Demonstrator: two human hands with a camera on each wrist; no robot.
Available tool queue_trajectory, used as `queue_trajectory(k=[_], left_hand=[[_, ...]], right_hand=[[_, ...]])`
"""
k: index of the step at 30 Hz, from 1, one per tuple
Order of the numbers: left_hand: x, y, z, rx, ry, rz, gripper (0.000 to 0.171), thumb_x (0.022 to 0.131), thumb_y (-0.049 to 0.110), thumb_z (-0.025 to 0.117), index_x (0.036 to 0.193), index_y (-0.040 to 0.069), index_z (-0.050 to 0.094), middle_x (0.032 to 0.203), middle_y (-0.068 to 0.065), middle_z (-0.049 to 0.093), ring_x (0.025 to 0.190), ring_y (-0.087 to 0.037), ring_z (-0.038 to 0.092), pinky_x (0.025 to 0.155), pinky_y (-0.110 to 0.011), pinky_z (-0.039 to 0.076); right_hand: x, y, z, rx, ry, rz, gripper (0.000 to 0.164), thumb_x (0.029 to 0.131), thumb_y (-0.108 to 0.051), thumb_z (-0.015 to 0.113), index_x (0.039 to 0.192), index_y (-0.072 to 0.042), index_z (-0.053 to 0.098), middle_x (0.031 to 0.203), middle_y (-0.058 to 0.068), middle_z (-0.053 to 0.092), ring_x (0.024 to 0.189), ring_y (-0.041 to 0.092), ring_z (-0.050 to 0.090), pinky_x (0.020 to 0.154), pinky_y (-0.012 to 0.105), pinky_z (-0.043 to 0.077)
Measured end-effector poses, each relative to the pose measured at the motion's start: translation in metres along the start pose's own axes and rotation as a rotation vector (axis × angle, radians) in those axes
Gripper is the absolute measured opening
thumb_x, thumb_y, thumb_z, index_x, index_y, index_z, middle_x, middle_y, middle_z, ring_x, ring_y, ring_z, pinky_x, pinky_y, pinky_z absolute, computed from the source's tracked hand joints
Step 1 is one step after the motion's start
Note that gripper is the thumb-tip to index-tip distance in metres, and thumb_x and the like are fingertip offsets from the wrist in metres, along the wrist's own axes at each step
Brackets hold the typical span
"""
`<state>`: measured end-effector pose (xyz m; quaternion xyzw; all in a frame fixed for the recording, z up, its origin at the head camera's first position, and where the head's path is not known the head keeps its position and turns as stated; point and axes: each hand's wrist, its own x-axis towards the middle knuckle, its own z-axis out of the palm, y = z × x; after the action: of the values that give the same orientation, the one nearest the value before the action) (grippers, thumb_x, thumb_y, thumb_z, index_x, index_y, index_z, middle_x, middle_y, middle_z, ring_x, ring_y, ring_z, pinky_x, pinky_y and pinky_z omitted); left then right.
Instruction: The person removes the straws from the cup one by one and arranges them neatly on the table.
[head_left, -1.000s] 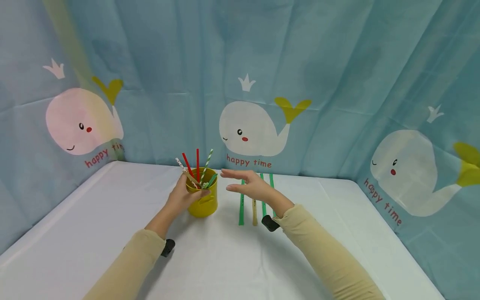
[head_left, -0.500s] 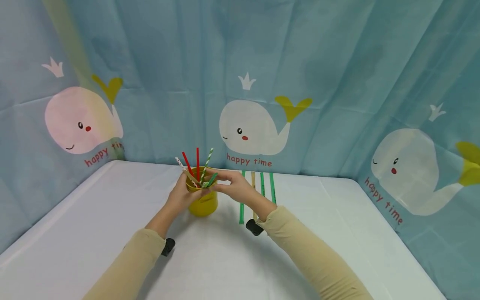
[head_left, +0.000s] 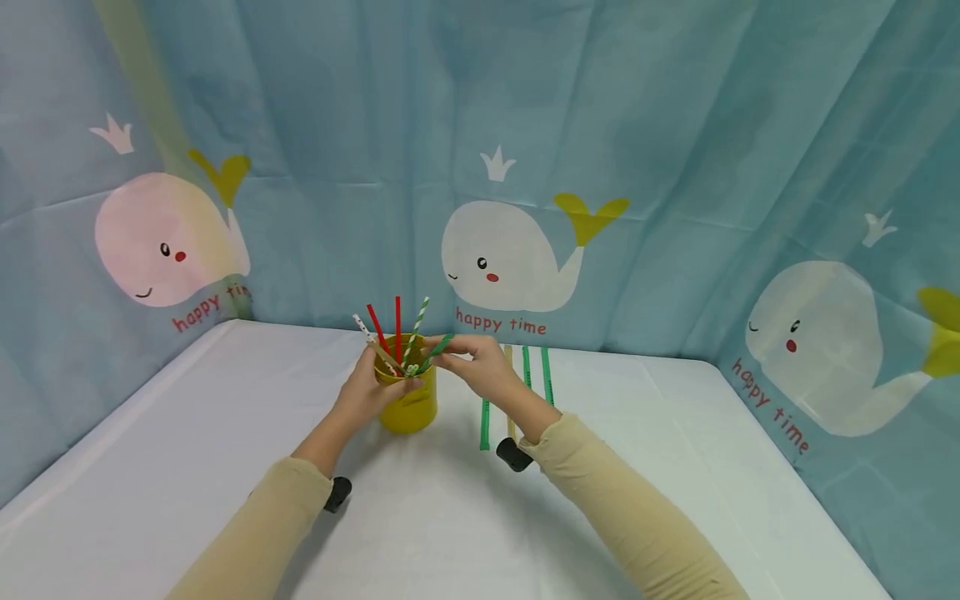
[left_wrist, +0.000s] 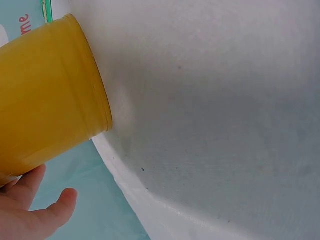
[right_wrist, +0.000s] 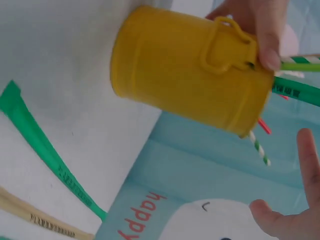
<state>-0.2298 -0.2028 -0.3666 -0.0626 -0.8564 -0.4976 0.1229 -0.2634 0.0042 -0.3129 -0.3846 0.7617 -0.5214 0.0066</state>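
Observation:
My left hand [head_left: 362, 392] grips a yellow bucket [head_left: 411, 410] at its rim, thumb across the near side. In the right wrist view the bucket [right_wrist: 175, 70] shows a small D-shaped handle. Red straws [head_left: 398, 321], a green-striped straw [head_left: 421, 315], a white spotted straw [head_left: 362, 323] and a tan one [head_left: 384, 357] stick out of its top. My right hand [head_left: 483, 367] is at the bucket's right rim, its thumb and forefinger pinching a green wrapped straw [head_left: 446, 342] that leans right. The right wrist view shows printing on this green straw [right_wrist: 295, 91]; the pinching fingertips are out of that frame.
Right of the bucket, green wrapped straws [head_left: 484, 429] and a tan wrapped straw [head_left: 512, 417] lie in a row on the white tablecloth [head_left: 420, 517], partly behind my right arm. A blue curtain [head_left: 660, 100] with printed whales hangs behind the table.
My right hand has moved left from above the row of straws to the bucket's rim. The green straw in the bucket has tilted up and right. My left hand keeps its grip.

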Motion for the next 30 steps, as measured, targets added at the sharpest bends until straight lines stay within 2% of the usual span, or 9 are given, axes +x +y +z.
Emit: queue_trajectory(k=[6, 10, 15, 18, 23, 26, 30], left_hand=[[0.000, 0.000, 0.001, -0.048, 0.004, 0.022, 0.072, 0.085, 0.021, 0.076, 0.137, 0.000, 0.031, 0.134, -0.020, 0.049, 0.122, -0.039, 0.047, 0.105, -0.056, 0.037], [0.000, 0.001, 0.002, -0.059, 0.000, -0.002, 0.075, 0.085, 0.023, 0.077, 0.138, 0.000, 0.030, 0.135, -0.020, 0.048, 0.125, -0.038, 0.045, 0.106, -0.056, 0.035], [0.001, 0.000, 0.002, -0.049, -0.005, -0.017, 0.077, 0.085, 0.027, 0.076, 0.139, 0.000, 0.029, 0.136, -0.019, 0.047, 0.127, -0.038, 0.044, 0.108, -0.055, 0.033], [0.001, 0.000, 0.002, -0.049, -0.006, -0.030, 0.077, 0.085, 0.028, 0.076, 0.139, 0.001, 0.029, 0.137, -0.019, 0.046, 0.126, -0.038, 0.044, 0.108, -0.055, 0.033], [0.001, 0.000, 0.000, -0.011, -0.020, -0.090, 0.082, 0.085, 0.037, 0.075, 0.140, 0.001, 0.026, 0.139, -0.020, 0.042, 0.127, -0.039, 0.042, 0.107, -0.056, 0.034], [0.001, 0.001, -0.001, 0.023, -0.027, -0.129, 0.085, 0.085, 0.043, 0.074, 0.140, 0.001, 0.025, 0.140, -0.021, 0.040, 0.128, -0.041, 0.041, 0.107, -0.057, 0.034], [0.002, 0.001, -0.002, 0.022, -0.030, -0.129, 0.086, 0.084, 0.044, 0.074, 0.140, 0.000, 0.025, 0.140, -0.021, 0.040, 0.128, -0.041, 0.040, 0.107, -0.057, 0.034]], right_hand=[[-0.006, -0.007, -0.019, 0.036, 0.046, -0.021, 0.025, 0.095, -0.008, 0.063, 0.118, 0.000, 0.069, 0.116, 0.010, 0.069, 0.115, 0.022, 0.059, 0.093, 0.033, 0.051], [-0.011, -0.011, -0.031, 0.120, 0.066, -0.052, 0.025, 0.094, -0.002, 0.061, 0.117, 0.007, 0.066, 0.114, 0.019, 0.067, 0.116, 0.026, 0.059, 0.095, 0.034, 0.050], [-0.018, -0.015, -0.045, 0.192, 0.077, -0.090, 0.024, 0.094, 0.001, 0.059, 0.117, 0.010, 0.064, 0.115, 0.023, 0.066, 0.117, 0.023, 0.059, 0.098, 0.036, 0.048], [-0.022, -0.016, -0.054, 0.219, 0.087, -0.120, 0.024, 0.095, 0.001, 0.058, 0.116, 0.012, 0.063, 0.111, 0.018, 0.069, 0.108, 0.020, 0.063, 0.096, 0.040, 0.050], [-0.026, -0.014, -0.067, 0.287, 0.110, -0.160, 0.025, 0.098, 0.000, 0.053, 0.116, 0.017, 0.057, 0.106, -0.002, 0.071, 0.095, 0.018, 0.067, 0.095, 0.048, 0.049], [-0.028, -0.009, -0.076, 0.297, 0.129, -0.172, 0.021, 0.100, -0.004, 0.052, 0.115, 0.007, 0.062, 0.106, -0.009, 0.070, 0.092, 0.016, 0.068, 0.093, 0.043, 0.051], [-0.032, -0.002, -0.085, 0.302, 0.150, -0.191, 0.022, 0.101, -0.011, 0.052, 0.113, -0.021, 0.067, 0.108, -0.010, 0.070, 0.089, 0.013, 0.069, 0.085, 0.033, 0.055]])
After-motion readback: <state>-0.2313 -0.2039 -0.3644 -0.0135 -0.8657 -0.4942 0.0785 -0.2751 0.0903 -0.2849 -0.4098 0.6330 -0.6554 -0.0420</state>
